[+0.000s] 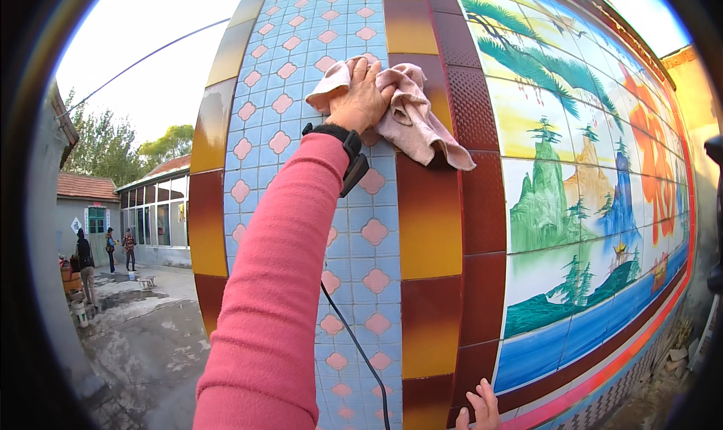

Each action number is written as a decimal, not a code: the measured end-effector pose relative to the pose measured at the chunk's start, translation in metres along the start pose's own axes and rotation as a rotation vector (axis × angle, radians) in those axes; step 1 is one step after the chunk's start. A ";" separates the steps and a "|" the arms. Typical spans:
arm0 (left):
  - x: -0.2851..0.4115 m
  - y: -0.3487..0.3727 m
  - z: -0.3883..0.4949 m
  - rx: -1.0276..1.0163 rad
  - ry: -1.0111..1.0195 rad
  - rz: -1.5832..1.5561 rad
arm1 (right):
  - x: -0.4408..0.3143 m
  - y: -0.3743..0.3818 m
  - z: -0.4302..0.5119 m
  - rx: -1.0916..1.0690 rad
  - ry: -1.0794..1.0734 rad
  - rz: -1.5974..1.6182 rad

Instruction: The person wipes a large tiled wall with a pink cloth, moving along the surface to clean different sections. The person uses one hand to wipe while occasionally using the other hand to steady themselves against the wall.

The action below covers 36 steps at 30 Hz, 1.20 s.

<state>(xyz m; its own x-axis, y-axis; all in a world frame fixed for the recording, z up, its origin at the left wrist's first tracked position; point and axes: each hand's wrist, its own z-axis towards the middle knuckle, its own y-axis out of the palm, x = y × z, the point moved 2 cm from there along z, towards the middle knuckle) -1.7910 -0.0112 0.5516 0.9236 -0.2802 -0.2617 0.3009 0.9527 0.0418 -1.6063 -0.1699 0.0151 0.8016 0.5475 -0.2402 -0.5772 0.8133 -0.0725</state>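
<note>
My left hand (358, 98) presses a pale pink cloth (415, 111) against a tiled wall, fingers pointing up. The cloth bunches around the fingers, and its loose end hangs to the right over brown and yellow border tiles (430, 215). Beneath the hand are small blue tiles with pink flower shapes (375, 232). A black strap with a small device (353, 159) circles my left wrist, over the cuff of a pink sleeve. Low in the view, my right hand (480, 410) shows only its fingers, apart and with nothing seen in them, near the dark red tiles (483, 303).
A tiled landscape mural (570, 215) covers the wall to the right. A black cable (361, 351) hangs below my left arm. Several people (129, 246) stand in the concrete yard (152, 339) at left, near a bucket (80, 315) and a low stool (147, 283). Rubble (676, 359) lies at far right.
</note>
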 end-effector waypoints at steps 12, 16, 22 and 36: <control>-0.076 -0.035 0.021 -0.062 -0.088 0.121 | 0.009 0.095 0.070 -0.146 -0.286 -0.187; -0.169 -0.054 0.022 -0.121 -0.466 0.087 | 0.029 0.115 0.062 -0.127 -0.312 -0.394; -0.134 -0.045 0.031 0.082 -0.857 0.049 | 0.036 0.123 0.054 -0.197 -0.283 -0.411; -0.130 -0.073 -0.005 0.095 -0.282 0.225 | 0.026 0.114 0.060 -0.120 -0.306 -0.417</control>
<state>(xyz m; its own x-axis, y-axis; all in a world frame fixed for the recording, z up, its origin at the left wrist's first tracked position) -1.9348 -0.0439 0.5775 0.9943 -0.0989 0.0396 0.0913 0.9828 0.1604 -1.6423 -0.0510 0.0582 0.9654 0.2291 0.1247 -0.1989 0.9559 -0.2161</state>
